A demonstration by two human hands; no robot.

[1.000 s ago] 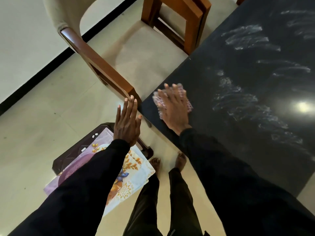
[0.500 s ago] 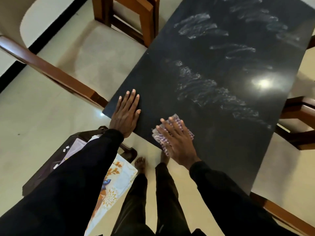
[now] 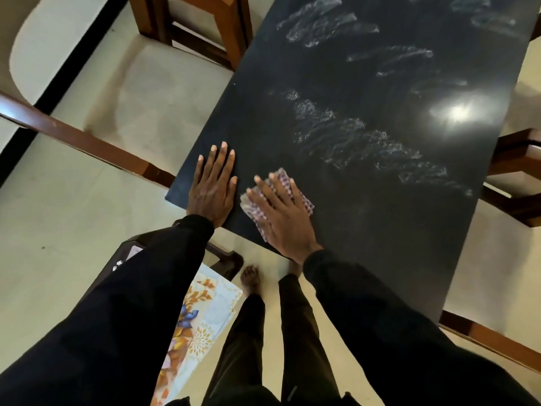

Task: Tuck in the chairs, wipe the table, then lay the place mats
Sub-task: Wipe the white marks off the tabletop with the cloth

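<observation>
The left hand has come down flat on the table's near-left corner. The right hand, fingers spread, presses the checked cloth just beside it, along the near edge (streaks farther in suggest wiping is well along).

The single head view looks steeply down from close above the near corner of the table, floor at left.

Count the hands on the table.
2. The left hand lies flat at the table's near corner; the right hand beside it presses the checked cloth. No others seen.
</observation>
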